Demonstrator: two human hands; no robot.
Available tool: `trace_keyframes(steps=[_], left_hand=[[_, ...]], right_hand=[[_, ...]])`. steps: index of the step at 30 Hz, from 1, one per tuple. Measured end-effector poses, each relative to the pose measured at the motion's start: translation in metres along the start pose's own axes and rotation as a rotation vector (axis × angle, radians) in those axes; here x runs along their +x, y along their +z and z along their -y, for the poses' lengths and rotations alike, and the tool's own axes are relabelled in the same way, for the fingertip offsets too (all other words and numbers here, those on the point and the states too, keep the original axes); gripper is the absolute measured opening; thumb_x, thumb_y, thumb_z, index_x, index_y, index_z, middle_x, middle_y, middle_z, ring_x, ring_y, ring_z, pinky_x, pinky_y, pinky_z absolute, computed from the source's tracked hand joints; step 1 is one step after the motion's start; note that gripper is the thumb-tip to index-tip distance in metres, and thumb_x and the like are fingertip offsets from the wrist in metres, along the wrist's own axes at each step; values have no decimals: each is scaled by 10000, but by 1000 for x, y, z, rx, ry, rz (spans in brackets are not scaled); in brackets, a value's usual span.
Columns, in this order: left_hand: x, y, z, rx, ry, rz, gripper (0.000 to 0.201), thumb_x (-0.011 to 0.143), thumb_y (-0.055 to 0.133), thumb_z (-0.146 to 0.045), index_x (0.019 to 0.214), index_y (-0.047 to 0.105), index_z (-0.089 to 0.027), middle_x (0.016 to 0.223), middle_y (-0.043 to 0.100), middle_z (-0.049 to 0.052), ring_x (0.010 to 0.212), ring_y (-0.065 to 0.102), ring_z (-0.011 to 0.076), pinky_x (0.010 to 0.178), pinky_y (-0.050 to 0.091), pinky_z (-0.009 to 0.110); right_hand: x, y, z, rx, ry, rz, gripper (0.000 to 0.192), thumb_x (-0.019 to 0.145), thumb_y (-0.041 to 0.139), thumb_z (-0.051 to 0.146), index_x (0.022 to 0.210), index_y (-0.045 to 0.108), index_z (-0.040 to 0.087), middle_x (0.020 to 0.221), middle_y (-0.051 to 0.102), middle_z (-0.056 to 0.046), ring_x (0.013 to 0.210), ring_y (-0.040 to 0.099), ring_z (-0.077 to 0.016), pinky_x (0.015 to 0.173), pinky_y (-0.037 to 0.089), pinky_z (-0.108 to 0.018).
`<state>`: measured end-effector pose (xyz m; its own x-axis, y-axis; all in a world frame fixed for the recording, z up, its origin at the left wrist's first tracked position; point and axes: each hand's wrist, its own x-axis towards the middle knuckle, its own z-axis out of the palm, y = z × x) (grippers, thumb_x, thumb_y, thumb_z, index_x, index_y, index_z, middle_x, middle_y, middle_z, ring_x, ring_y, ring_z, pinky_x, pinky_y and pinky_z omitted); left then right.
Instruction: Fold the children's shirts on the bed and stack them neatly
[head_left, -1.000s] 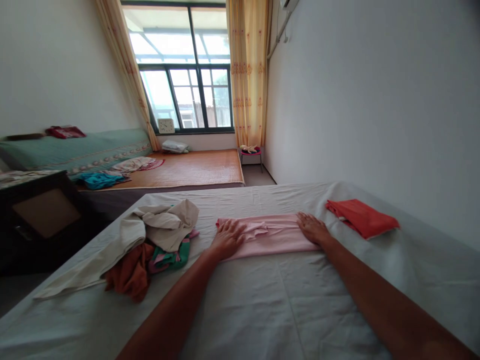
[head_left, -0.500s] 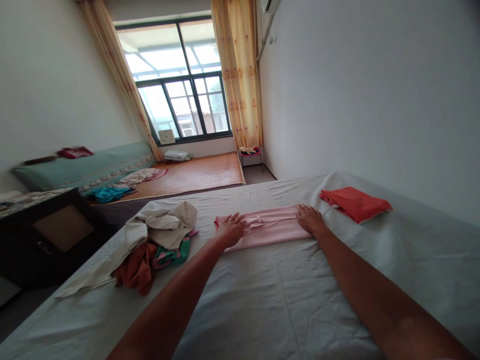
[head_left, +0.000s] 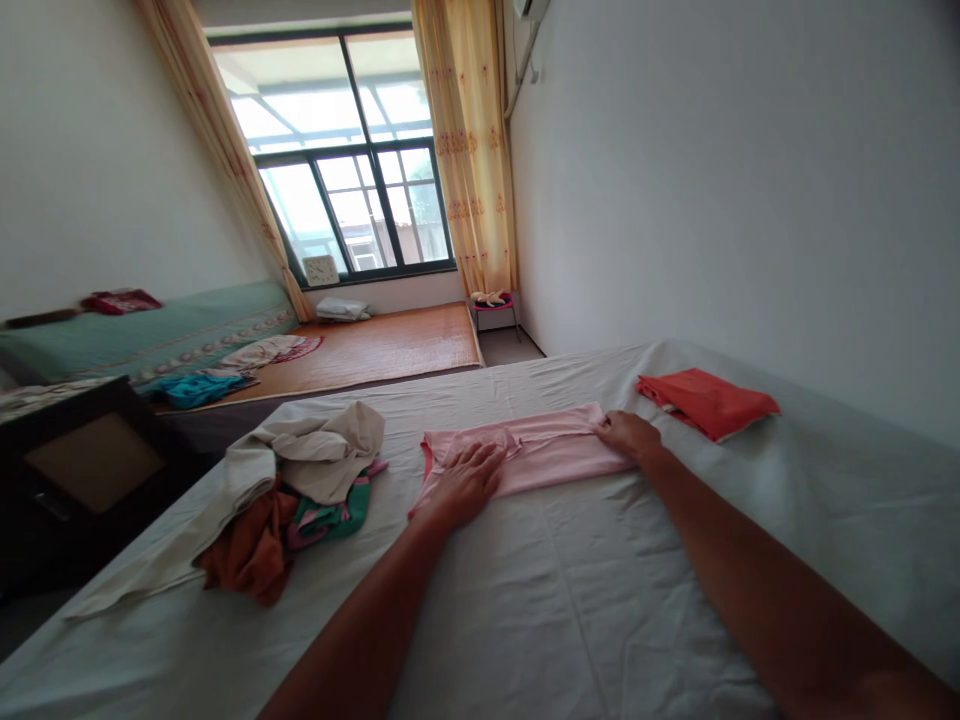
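Observation:
A pink garment (head_left: 540, 450), folded into a long strip, lies across the middle of the white bed sheet (head_left: 570, 620). My left hand (head_left: 463, 482) rests flat on its left end, fingers spread. The right end is pinched by my right hand (head_left: 628, 434), whose fingers curl around the cloth's edge. A folded orange-red cloth (head_left: 709, 402) lies just right of my right hand, near the wall.
A loose pile of clothes (head_left: 292, 485) in beige, rust and green lies left of the pink garment. Beyond the bed are a second bed with a woven mat (head_left: 375, 350), a small stool (head_left: 495, 303), a window and curtains. A dark cabinet (head_left: 75, 470) stands at left.
My left hand slid nearer along the garment's left end, which now lies spread toward me. My right hand went from flat on the cloth to gripping its right edge. The view shifted slightly.

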<state>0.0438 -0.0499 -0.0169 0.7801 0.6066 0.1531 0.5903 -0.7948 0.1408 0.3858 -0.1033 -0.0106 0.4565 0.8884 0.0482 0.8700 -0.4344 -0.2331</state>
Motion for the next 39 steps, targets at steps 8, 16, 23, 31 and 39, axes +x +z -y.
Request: trace_keyframes(steps=[8, 16, 23, 31, 39], left_hand=[[-9, -1, -1, -38, 7, -33, 478, 957, 285, -407, 1417, 368, -308, 1486, 362, -2, 1384, 265, 217, 1132, 191, 416], [-14, 3, 1, -44, 20, -84, 467, 937, 330, -369, 1395, 404, -310, 1461, 399, 2, 1356, 306, 234, 1129, 200, 442], [-8, 7, 13, -303, 10, -191, 407, 910, 394, -318, 1281, 549, -256, 1377, 505, 30, 1295, 405, 208, 1114, 276, 389], [-3, -4, 50, -1280, -478, -412, 462, 957, 313, -440, 1267, 483, -142, 1176, 621, 153, 940, 655, 186, 841, 529, 370], [-15, -7, 67, -856, -548, -533, 644, 829, 566, -313, 1410, 337, -158, 1413, 443, 119, 1285, 423, 231, 1047, 369, 375]], right_hand=[[-6, -2, 9, -4, -14, -129, 335, 867, 453, 376, 1079, 586, 154, 954, 696, -141, 872, 649, -244, 678, 409, -282], [-3, 16, 9, 37, -38, -229, 356, 863, 456, 333, 1178, 533, 186, 990, 694, -112, 890, 646, -252, 699, 417, -287], [-4, -1, 64, 517, -214, -227, 454, 808, 501, 336, 1216, 504, 138, 1101, 649, -115, 963, 611, -214, 824, 452, -292], [-34, 12, 217, 781, -453, 38, 238, 759, 587, 294, 969, 548, 186, 892, 655, -25, 794, 609, -158, 708, 505, -269], [-41, 24, 235, 1113, -504, 412, 200, 907, 442, 361, 926, 529, 181, 1004, 657, -74, 690, 667, -130, 583, 539, -255]])
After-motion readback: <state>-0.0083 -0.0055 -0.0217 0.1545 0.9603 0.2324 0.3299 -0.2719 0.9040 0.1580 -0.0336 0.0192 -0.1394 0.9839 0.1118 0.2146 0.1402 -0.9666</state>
